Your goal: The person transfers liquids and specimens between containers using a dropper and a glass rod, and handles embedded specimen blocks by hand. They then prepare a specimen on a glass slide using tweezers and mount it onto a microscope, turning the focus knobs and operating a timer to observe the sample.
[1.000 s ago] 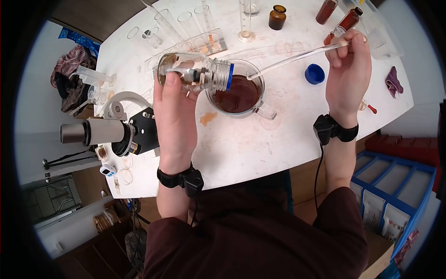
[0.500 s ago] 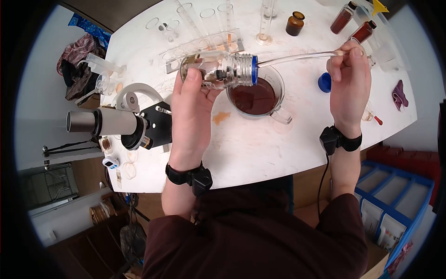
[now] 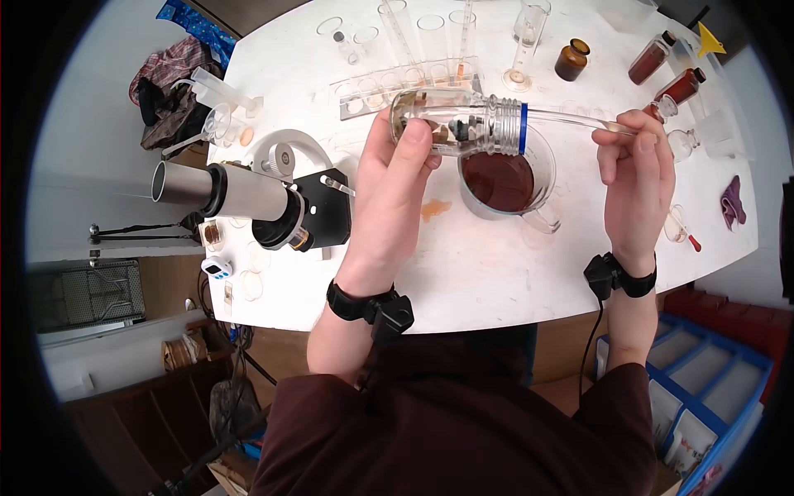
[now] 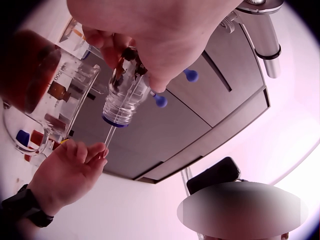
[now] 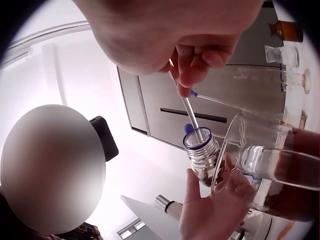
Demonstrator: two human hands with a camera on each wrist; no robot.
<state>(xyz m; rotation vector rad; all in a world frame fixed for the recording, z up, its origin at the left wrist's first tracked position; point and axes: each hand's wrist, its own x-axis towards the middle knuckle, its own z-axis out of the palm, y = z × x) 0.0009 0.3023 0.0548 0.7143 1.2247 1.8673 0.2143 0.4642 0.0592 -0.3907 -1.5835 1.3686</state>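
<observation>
My left hand [image 3: 389, 202] grips a clear glass bottle [image 3: 460, 124] with a threaded neck and blue rim. In the head view the bottle lies on its side, mouth to the right, with dark pieces inside. My right hand [image 3: 638, 178] pinches the end of a clear glass rod [image 3: 571, 118]. Its other end enters the bottle's mouth, seen best at the bottle neck [image 5: 202, 152] in the right wrist view. Below the neck stands a glass measuring jug [image 3: 543, 218] with dark red-brown liquid [image 3: 496, 182] inside.
A microscope [image 3: 240, 190] stands left. Behind are a test tube rack [image 3: 356, 105], a graduated cylinder [image 3: 524, 54] and an amber bottle [image 3: 571, 62]. Bottles of red liquid [image 3: 652, 59] and a yellow funnel [image 3: 710, 38] are back right; a purple cloth [image 3: 732, 204] lies near the right edge.
The rod's tip has gone from over the jug into the bottle's mouth. The bottle has turned more level, its mouth facing the right hand. The head view has shifted, moving the table rightward.
</observation>
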